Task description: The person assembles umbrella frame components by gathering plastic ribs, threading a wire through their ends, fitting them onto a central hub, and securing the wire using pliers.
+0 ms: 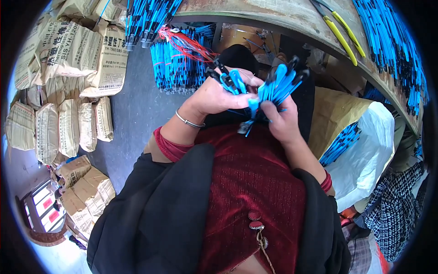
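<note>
Both my hands meet in front of my lap, around thin blue rods with black ends. My left hand (218,97) is closed on several blue rods (235,81), whose black tips stick out above its fingers. Fingers of my right hand (284,124) wrap round a thicker bundle of blue rods (275,91) that fans out upward. Between the hands, a few blue and black ends hang downward, somewhat blurred. I cannot make out exactly what the rods are.
A wooden table (278,18) runs along the far side, bearing yellow-handled pliers (343,39) and more blue rods (388,34). Tied blue bundles (175,68) stand by red strings (189,44). An open white-lined sack (372,146) is at right; brown paper sacks (68,50) pile up left.
</note>
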Tool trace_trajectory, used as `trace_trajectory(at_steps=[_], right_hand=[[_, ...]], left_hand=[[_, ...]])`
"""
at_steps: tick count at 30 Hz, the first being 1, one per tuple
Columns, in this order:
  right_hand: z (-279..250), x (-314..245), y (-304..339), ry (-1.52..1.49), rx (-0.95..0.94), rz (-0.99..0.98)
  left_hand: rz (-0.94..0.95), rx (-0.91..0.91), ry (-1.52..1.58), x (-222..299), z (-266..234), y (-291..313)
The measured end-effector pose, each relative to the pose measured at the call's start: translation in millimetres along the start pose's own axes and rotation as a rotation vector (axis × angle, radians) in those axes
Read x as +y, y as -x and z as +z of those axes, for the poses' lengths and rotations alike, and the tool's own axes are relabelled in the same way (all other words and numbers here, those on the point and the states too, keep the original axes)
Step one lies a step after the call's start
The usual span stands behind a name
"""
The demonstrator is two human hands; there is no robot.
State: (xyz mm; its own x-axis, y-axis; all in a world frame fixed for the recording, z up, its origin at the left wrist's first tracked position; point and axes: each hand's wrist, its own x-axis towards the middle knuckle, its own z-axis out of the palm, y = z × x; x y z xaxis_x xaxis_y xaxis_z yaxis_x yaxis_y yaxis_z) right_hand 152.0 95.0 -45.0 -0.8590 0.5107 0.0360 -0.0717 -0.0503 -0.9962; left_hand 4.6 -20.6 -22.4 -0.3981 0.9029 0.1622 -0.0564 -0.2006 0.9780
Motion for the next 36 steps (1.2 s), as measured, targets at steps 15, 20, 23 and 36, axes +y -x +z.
trace_trajectory(at_steps=[15, 20, 23, 36], right_hand=[[-46.4, 4.2, -11.5, -0.363, -0.581, 0.385], [-31.5, -12.5, -12.5, -0.083, -0.653, 0.086], [-23.6, 0.3, -7.8, -0.079, -0.502, 0.207], [-12.6, 4.4, 3.3, -0.177, -0.283, 0.072]], left_hand=[[0.031, -0.365, 0.046, 10.0, -12.7, -8.5], [-0.023, -0.390, 0.160, 9.1, -23.7, -10.2], [-0.078, -0.449, 0.134, 14.0, -23.6, -17.9], [-0.069, -0.381, 0.047, 15.1, -14.4, -11.8]])
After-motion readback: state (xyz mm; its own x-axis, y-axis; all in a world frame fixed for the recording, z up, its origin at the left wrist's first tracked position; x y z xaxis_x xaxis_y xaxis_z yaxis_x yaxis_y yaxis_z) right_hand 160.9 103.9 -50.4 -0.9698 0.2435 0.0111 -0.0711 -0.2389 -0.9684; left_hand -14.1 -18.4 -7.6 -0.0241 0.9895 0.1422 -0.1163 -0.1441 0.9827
